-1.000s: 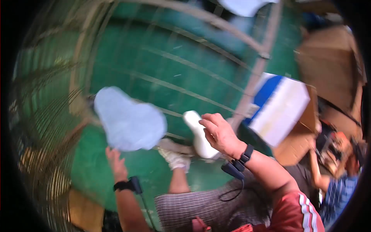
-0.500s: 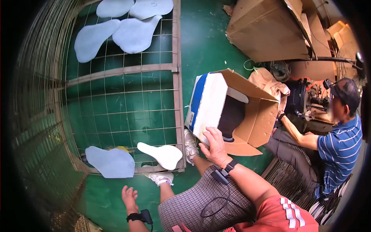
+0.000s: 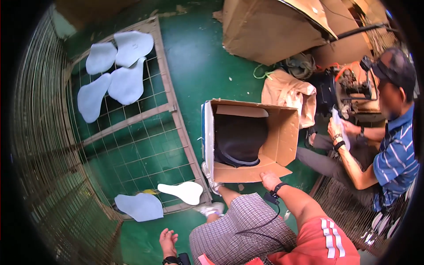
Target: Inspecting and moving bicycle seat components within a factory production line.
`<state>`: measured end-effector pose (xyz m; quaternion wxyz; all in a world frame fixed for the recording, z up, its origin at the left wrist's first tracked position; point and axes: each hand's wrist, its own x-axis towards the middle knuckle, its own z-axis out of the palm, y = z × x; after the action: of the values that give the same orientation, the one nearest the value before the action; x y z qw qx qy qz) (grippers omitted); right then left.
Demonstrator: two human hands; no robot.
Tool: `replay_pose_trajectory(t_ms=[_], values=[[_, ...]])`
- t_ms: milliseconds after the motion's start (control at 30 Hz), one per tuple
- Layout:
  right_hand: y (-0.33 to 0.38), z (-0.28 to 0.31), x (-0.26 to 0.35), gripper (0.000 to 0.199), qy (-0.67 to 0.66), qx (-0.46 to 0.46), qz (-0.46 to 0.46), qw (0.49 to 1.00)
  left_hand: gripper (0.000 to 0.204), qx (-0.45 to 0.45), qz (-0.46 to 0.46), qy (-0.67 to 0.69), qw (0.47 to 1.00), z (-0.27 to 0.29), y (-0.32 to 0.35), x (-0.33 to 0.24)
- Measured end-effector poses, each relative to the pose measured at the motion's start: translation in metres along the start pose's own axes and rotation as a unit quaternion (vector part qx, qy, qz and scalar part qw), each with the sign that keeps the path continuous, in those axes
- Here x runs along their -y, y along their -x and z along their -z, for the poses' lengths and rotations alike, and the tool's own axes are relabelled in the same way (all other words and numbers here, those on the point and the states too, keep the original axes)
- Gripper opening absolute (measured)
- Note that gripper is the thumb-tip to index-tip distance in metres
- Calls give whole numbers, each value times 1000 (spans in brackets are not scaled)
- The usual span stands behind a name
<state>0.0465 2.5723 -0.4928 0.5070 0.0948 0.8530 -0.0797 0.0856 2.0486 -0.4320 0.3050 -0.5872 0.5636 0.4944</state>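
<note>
**Right hand on the carton's lower flap, left hand hanging free**

The open cardboard carton [image 3: 251, 141] stands on the green floor [image 3: 194, 57], tipped on its side so its mouth faces up toward the camera, just beside the lower right corner of the wire mesh panel [image 3: 132, 137]. Inside it lies a stack of dark saddle-shaped pieces [image 3: 238, 141]. The right hand [image 3: 270, 180] rests on the carton's near flap, fingers curled loosely over the cardboard edge and holding nothing else. The left hand [image 3: 168, 242] hangs low by the knee, fingers slack and apart, empty.

By the look of it, the step in hand is going into the carton for the next piece; the next move would call for the right hand to pass over the flap and close on the top dark piece.

On the mesh panel, a white saddle-shaped pad [image 3: 182, 191] and a pale blue one [image 3: 139, 206] lie near its lower edge; four more pale blue pads [image 3: 115, 66] cluster at its far end. To the right a seated co-worker [image 3: 388, 150] handles a white piece at a machine.
</note>
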Motion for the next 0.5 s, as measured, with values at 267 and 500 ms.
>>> replay_pose_trajectory(t_ms=[267,500], values=[[32,-15,2,17,-19,-120,39,992,30,33,-73,-48,996,-3,31,-37],[85,-82,12,18,-48,-106,3,993,36,12,-117,-55,992,31,59,-36]])
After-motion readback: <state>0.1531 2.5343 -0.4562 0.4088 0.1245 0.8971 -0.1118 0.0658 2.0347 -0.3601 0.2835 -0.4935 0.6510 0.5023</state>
